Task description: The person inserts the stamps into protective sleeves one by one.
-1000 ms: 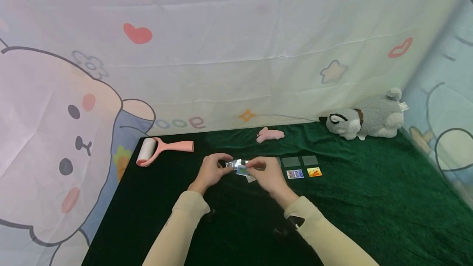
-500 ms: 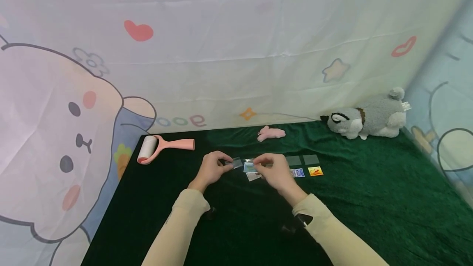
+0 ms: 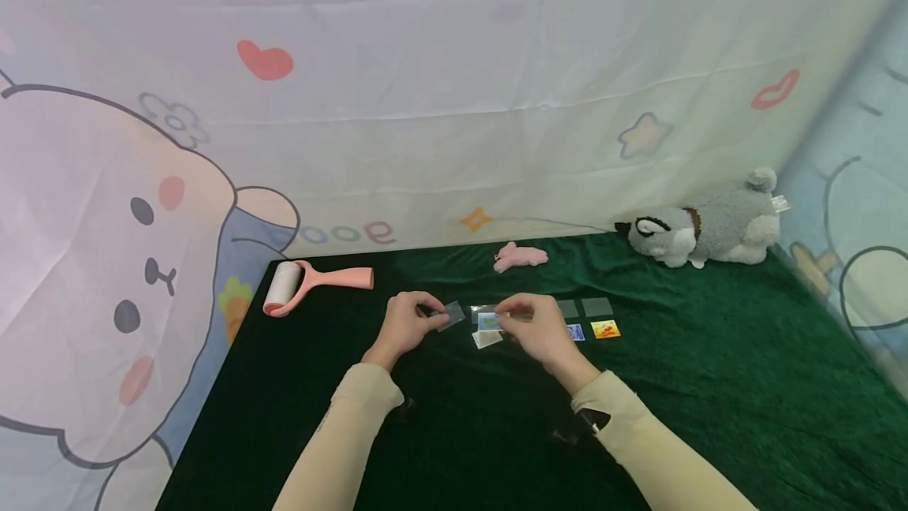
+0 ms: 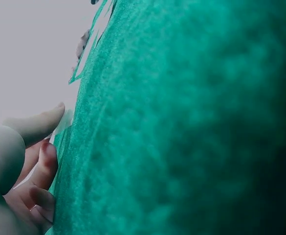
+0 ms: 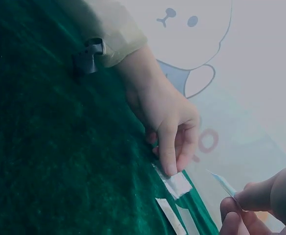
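My left hand (image 3: 404, 326) pinches a small clear plastic sleeve (image 3: 452, 315) between thumb and fingers; the right wrist view shows this sleeve (image 5: 178, 186) low over the cloth. My right hand (image 3: 534, 327) holds a small blue picture card (image 3: 489, 322) by its right end, and in the right wrist view the card (image 5: 224, 184) appears edge-on. A pale card (image 3: 486, 340) lies just below the blue one. Behind the blue card, another clear sleeve (image 3: 479, 309) is partly covered. The hands are apart, the left hand's sleeve and the blue card separated by a narrow gap.
Clear sleeves (image 3: 597, 307) lie in a row at right, with a yellow picture card (image 3: 606, 329) and a blue-purple card (image 3: 576, 332) before them. A pink lint roller (image 3: 340, 278), a small pink plush (image 3: 521, 256) and a grey plush (image 3: 723, 227) lie farther back.
My right hand has moved right with the blue card, away from the left hand. The left hand has stayed nearly in place, and its sleeve now shows apart from the card.
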The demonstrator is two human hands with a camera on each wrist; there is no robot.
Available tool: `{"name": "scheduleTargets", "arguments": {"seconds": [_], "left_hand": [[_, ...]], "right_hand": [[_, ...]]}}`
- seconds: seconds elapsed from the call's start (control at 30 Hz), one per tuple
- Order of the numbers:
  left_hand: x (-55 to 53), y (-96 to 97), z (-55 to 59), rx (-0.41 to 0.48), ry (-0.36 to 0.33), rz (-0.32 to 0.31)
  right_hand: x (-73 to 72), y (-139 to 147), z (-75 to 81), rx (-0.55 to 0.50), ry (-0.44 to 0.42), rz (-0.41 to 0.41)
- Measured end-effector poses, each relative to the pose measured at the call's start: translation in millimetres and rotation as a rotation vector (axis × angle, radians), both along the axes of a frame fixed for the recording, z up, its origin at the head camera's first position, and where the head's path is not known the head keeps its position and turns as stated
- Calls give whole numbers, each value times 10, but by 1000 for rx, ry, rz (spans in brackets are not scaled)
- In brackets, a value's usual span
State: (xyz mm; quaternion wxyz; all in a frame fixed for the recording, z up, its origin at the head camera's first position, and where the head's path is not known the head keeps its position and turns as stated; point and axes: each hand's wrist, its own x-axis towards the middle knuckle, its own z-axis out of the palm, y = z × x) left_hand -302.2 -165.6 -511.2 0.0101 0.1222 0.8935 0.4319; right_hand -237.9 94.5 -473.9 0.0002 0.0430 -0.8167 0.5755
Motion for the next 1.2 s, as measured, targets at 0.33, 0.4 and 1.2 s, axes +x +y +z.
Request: {"name": "scheduleTargets", "arguments": {"seconds": [0.33,0.4,1.2], "left_hand": [[-21,-3,-3,19,17,-6],[-24,-6,0,27,15,-5],[80,-79,75,63,5,-42]], "right_hand": [[-19,45,-20,28,14,20],[-16,52,-15,31,13,23],[-42,98,0,-18,25,105]]}}
